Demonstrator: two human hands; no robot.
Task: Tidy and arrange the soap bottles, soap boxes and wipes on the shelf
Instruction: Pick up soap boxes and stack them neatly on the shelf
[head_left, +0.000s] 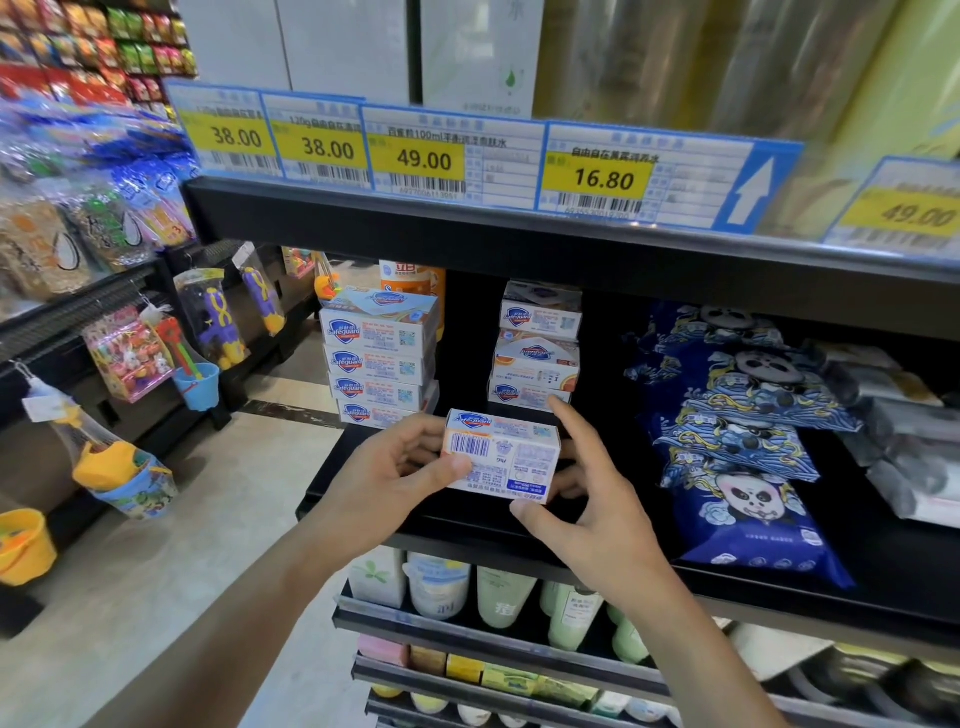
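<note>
Head view: soap box (501, 454) held in front of the black shelf (363, 499), between the two stacks, barcode face turned up toward the camera, probably so the label can be checked before stacking. Left hand (395, 467) clasping the box's left end, thumb on the near face, fingers behind it. Right hand (587, 488) steadying the right end, thumb under the near corner, forefinger lifted and pointing toward the right stack (537, 345), so that grip is loose, more a brace than a clamp. Left stack (382, 358) four boxes high at the shelf's left end, logos facing out; right stack three high and less even, likely the place for this box. Orange bottle (413, 280) tucked far behind the left stack. Blue wipes packs (737, 431) slumped to the right, overlapping, not yet straightened.
</note>
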